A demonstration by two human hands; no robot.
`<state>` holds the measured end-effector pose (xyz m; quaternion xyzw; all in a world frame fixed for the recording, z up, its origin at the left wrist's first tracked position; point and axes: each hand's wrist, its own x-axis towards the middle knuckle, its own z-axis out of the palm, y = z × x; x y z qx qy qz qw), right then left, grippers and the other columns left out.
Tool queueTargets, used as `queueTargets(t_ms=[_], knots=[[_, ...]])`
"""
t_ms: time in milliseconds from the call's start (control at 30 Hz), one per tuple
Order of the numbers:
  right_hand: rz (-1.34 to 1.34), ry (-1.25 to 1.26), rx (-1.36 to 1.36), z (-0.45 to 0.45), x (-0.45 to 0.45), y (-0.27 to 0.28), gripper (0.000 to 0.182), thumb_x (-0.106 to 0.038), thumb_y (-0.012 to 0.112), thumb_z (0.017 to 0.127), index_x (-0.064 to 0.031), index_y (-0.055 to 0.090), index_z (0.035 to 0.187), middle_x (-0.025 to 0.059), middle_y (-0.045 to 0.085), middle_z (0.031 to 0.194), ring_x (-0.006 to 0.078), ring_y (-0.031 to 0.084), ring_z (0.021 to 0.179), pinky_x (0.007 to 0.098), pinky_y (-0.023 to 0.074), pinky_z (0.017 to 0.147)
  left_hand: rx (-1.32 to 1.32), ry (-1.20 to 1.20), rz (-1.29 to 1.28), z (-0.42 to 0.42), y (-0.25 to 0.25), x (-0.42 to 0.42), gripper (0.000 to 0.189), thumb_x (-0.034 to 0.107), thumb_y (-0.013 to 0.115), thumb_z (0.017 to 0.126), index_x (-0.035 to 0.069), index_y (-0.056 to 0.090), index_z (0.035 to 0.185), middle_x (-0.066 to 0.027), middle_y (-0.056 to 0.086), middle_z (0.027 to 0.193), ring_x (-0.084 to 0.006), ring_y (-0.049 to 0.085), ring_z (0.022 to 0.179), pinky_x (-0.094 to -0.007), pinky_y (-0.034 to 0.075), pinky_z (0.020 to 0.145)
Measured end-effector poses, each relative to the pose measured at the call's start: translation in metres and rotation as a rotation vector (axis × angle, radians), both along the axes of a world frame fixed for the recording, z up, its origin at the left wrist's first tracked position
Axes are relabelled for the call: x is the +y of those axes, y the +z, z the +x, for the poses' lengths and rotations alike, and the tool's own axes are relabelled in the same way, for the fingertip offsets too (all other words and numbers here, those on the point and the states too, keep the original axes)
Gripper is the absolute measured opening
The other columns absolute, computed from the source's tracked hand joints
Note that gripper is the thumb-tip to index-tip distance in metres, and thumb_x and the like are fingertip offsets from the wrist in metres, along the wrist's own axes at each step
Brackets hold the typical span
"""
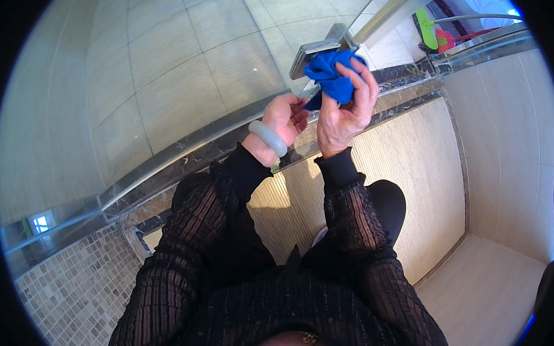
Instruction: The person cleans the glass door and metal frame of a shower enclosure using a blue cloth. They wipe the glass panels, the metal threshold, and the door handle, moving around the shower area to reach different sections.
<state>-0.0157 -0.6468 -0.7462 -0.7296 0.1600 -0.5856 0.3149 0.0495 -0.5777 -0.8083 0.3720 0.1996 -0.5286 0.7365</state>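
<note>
My right hand [347, 113] holds a crumpled blue cloth [332, 73] against a metal glass-door hinge [305, 60] low on the shower glass. The cloth covers part of the hinge. Just to the left, my left hand [286, 115], with a pale bangle [268, 138] at its wrist, has its fingers curled close to the cloth's lower corner; whether they touch it cannot be told. Both hands are over the dark marble threshold [189, 162] at the foot of the glass.
A ribbed beige floor [417, 146] lies below me, with a tiled wall [507, 113] at right. A mosaic-tiled surface [82, 276] is at lower left. Beyond the door edge are a green broom head [426, 29] and a red dustpan [445, 41].
</note>
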Motion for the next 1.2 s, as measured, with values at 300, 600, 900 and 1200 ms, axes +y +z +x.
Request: queueTargets(t_ms=[300,600,900,1200], knots=[[0.065,0.010,0.120,-0.007,-0.018,-0.027,0.031,0.007,0.066,0.072,-0.0039,0.070,0.101,0.0138,0.062,0.118,0.0262,0.059,0.108,0.0351,0.0464,0.094,0.039,-0.047,-0.030,0.002,0.008,0.003,0.009,0.012,0.056,0.089,0.003,0.058,0.091,-0.0026,0.057,0.081,-0.0136,0.052,0.073,-0.0266,0.045,0.068],[-0.244,-0.174,0.269,0.002,-0.026,-0.019,0.035,0.000,0.067,0.067,-0.0053,0.065,0.102,0.0131,0.065,0.112,0.0342,0.058,0.096,0.0399,0.0488,0.084,0.028,-0.093,-0.053,-0.001,0.000,0.001,0.016,0.015,0.053,0.093,0.003,0.058,0.102,-0.0043,0.061,0.092,-0.0151,0.056,0.079,-0.0277,0.048,0.073],[-0.164,-0.039,0.142,-0.007,-0.001,-0.014,0.025,0.004,0.070,0.064,-0.0045,0.069,0.088,0.0114,0.066,0.104,0.0303,0.058,0.096,0.0380,0.0482,0.085,-0.006,-0.067,-0.073,0.006,-0.023,0.000,0.022,0.018,0.046,0.096,0.004,0.058,0.110,-0.0069,0.064,0.103,-0.0195,0.062,0.089,-0.0331,0.052,0.081],[-0.069,-0.036,0.224,-0.006,-0.008,-0.025,0.041,0.010,0.064,0.067,-0.0011,0.065,0.106,0.0158,0.063,0.113,0.0316,0.058,0.096,0.0399,0.0473,0.089,0.019,0.029,-0.003,-0.002,-0.007,-0.001,0.015,0.016,0.050,0.087,0.004,0.060,0.089,-0.0041,0.060,0.081,-0.0156,0.054,0.069,-0.0302,0.044,0.065]])
